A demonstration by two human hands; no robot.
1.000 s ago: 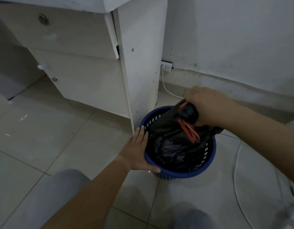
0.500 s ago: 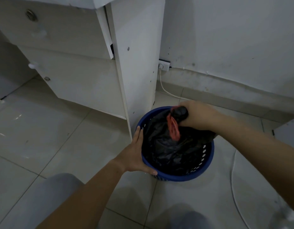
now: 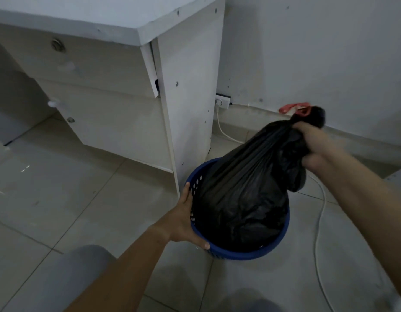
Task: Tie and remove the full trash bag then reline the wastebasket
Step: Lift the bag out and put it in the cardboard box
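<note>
A full black trash bag (image 3: pixel 242 194) with a red drawstring (image 3: pixel 295 109) at its gathered neck hangs stretched and tilted, its lower part still inside the blue perforated wastebasket (image 3: pixel 244 254) on the tiled floor. My right hand (image 3: pixel 314 143) is shut on the bag's neck, up and to the right of the basket. My left hand (image 3: pixel 186 221) grips the basket's left rim, thumb over the front edge. The basket's inside is hidden by the bag.
A white desk cabinet (image 3: pixel 188 86) with drawers stands right behind the basket on the left. A wall socket (image 3: pixel 222 102) with a white cable (image 3: pixel 319 221) runs along the floor at right. My knees (image 3: pixel 82 266) are at the bottom edge.
My right hand has pulled the bag's neck up and to the right, drawing the bag partway out of the basket. My left hand stays on the rim.
</note>
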